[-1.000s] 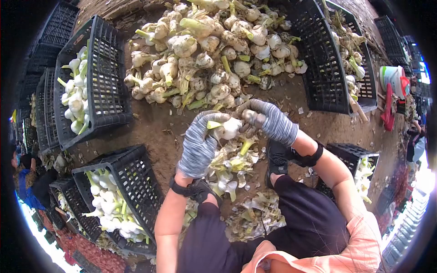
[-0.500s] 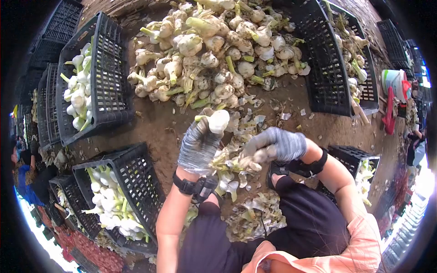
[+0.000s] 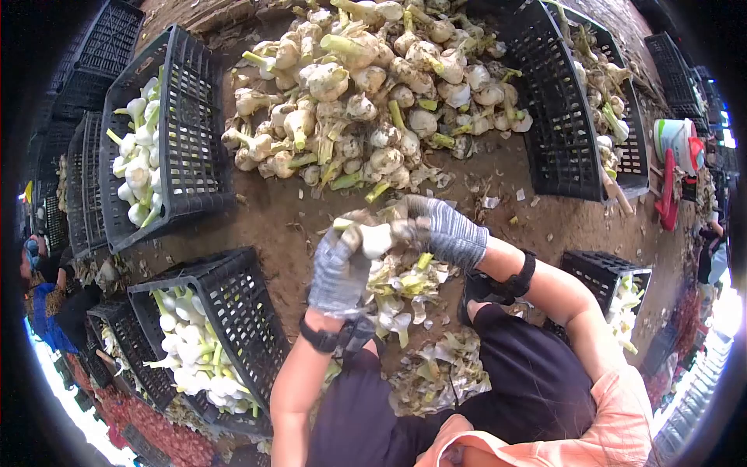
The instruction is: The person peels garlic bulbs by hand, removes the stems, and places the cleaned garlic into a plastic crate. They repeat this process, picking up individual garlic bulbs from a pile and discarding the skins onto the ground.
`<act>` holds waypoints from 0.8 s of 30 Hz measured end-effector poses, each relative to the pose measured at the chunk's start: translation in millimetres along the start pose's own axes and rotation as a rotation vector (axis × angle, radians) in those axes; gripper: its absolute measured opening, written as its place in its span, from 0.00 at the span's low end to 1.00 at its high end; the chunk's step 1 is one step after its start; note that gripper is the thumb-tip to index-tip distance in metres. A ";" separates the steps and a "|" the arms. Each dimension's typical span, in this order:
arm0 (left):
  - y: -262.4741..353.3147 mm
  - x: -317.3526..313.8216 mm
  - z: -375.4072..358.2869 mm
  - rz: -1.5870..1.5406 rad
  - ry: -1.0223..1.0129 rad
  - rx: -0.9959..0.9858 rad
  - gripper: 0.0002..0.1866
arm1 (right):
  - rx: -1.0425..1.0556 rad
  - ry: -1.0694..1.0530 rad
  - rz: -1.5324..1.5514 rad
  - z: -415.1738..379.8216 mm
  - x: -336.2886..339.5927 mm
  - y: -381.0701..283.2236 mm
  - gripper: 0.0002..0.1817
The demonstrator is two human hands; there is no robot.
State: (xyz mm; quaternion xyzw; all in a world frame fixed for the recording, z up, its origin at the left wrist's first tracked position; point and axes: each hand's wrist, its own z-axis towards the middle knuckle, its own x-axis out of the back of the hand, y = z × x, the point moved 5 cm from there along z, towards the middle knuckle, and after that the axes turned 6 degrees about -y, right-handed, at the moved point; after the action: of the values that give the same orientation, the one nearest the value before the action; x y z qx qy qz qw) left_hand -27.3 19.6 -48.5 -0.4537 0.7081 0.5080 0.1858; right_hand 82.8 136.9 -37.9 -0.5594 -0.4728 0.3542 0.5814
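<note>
A white, peeled garlic bulb [image 3: 377, 241] with a short green stem is held in my left hand [image 3: 336, 268], whose gloved fingers curl round the stem end. My right hand [image 3: 451, 233], also in a grey glove, is closed at the bulb's right side, its fingertips against it. Below the hands lie loose skins and trimmed stems [image 3: 405, 284]. Beyond them spreads a large heap of unpeeled garlic [image 3: 366, 101] on the brown ground.
Black crates of white garlic stand at the left [image 3: 191, 132] and lower left [image 3: 245, 303]. Another crate [image 3: 556, 117] with garlic is at the upper right, near a white bucket [image 3: 675, 140]. A smaller crate [image 3: 591, 268] stands at right. A person [image 3: 48, 300] is at far left.
My right hand has moved up and left to the bulb in my left hand. My left hand has come slightly down with the bulb.
</note>
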 end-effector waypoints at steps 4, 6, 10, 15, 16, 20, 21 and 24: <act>57.4 4.4 -47.4 0.476 0.263 -0.168 0.21 | -0.430 -0.029 0.212 -17.4 -6.8 36.8 0.09; 101.3 8.6 -87.0 0.829 0.564 -0.349 0.21 | -0.500 0.103 0.206 -12.9 13.7 46.5 0.12; 177.0 22.5 -169.6 1.421 1.011 -0.803 0.23 | -0.340 0.390 -0.302 14.2 66.7 51.3 0.13; 187.3 -18.0 -175.0 2.046 1.348 -1.025 0.23 | -0.395 0.515 -0.431 63.0 92.5 49.4 0.20; 173.3 -21.3 -157.6 1.814 1.044 -1.084 0.22 | -0.442 0.478 -0.450 73.7 93.1 56.2 0.26; 116.4 -17.7 -76.0 1.235 0.632 -0.609 0.18 | -0.702 0.429 -0.510 89.9 82.5 59.3 0.34; 100.2 -11.4 -55.2 1.108 0.568 -0.486 0.18 | -0.705 0.429 -0.510 89.0 81.9 66.2 0.34; 55.4 5.4 -1.1 0.788 0.393 -0.201 0.22 | -0.685 0.288 -0.387 87.8 79.6 74.1 0.36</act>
State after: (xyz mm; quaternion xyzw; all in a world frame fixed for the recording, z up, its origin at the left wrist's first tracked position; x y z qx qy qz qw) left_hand -75.9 20.1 -21.4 -0.2533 0.7959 0.5103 -0.2048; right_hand 32.4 248.6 -105.2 -0.6650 -0.5737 -0.0209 0.4777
